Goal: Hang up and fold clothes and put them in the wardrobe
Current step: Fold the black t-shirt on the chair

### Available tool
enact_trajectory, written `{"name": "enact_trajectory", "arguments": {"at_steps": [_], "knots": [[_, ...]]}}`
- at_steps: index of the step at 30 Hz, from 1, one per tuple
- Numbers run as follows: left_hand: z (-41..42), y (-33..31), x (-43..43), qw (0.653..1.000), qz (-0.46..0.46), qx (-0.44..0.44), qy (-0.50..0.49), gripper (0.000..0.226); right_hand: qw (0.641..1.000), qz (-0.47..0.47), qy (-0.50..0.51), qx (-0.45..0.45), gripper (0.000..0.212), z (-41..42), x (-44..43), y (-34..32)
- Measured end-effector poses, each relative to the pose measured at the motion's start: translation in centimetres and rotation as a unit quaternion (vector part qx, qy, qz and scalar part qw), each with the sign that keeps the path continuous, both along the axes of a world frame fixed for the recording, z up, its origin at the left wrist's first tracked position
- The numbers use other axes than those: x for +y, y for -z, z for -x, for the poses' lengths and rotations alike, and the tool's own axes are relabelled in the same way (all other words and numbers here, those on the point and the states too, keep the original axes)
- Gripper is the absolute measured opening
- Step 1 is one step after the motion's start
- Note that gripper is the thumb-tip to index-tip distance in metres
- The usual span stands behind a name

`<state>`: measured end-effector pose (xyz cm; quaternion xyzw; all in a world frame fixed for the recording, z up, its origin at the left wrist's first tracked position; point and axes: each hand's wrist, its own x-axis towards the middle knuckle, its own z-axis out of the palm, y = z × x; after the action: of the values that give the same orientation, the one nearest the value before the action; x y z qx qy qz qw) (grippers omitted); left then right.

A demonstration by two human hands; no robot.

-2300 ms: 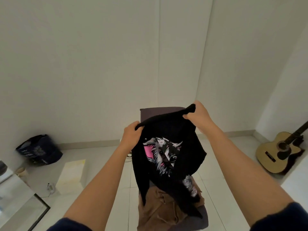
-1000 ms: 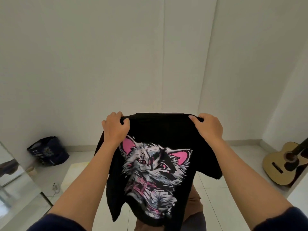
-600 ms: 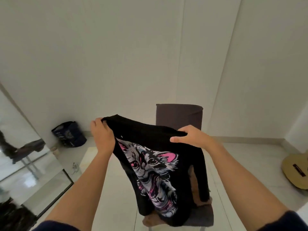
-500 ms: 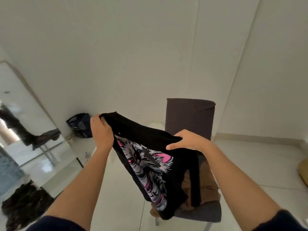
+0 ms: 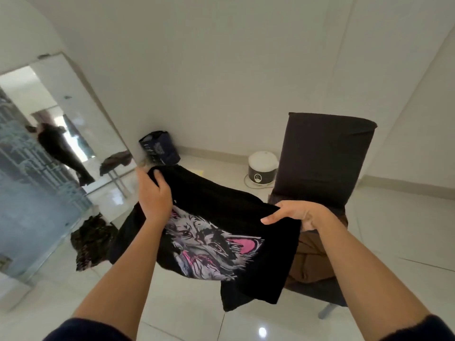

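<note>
In front of the chair (image 5: 325, 158), head view: black shirt (image 5: 221, 210) in the air, my left hand (image 5: 155, 200) gripping one shoulder, right hand (image 5: 302, 215) pinching the other. I judge it's being spread for folding; next needs a flat spot or a hanger. Brown clothes (image 5: 310, 257) on the seat. Glossy tiled floor (image 5: 394, 230), mirror (image 5: 49, 143) at left.

Plain white walls (image 5: 221, 70), w/ a corner at the right. The floor (image 5: 394, 230) is of big white glossy tiles w/ thin joints btw. them; one small bright light spot (image 5: 262, 331) reflects near the bottom edge. A beige skirting (image 5: 406, 182) runs along the wall foot. At left a tall mirror (image 5: 37, 156) leans tilted against the wall; its reflection is blurred. A dark high-back chair (image 5: 322, 158) stands centre-right. Beside it, on the floor near the wall: a white round appliance (image 5: 262, 168), prob. a rice cooker, and further left a dark blue bag (image 5: 158, 147). Light is soft and even.
</note>
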<state>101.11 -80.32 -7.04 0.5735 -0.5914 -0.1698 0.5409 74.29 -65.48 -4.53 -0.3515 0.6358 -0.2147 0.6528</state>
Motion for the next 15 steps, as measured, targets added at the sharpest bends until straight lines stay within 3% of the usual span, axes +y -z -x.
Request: {"name": "enact_trajectory", "arguments": {"at_steps": [2,5,9,12,15], "knots": [[1.7,1.9,0.2,0.998,-0.019,-0.050,0.029,0.017,0.998,-0.001,0.037,0.049,0.022,2.1,1.1,1.4],[4.7,4.4,0.6,0.978,-0.060,-0.166,0.109,0.026,0.970,0.024,0.133,0.203,0.033,6.2,2.9,4.3],[9.8,8.0,1.6,0.904,-0.076,-0.353,0.231,0.047,0.874,0.061,0.261,0.406,0.023,10.2,6.0,7.5],[13.3,10.3,2.1,0.870,-0.078,-0.396,0.283,0.031,0.808,0.079,0.327,0.484,0.009,11.5,8.1,9.4],[16.1,11.6,2.0,0.859,-0.095,-0.401,0.303,0.016,0.759,0.056,0.364,0.537,0.021,12.3,10.4,11.0]]}}
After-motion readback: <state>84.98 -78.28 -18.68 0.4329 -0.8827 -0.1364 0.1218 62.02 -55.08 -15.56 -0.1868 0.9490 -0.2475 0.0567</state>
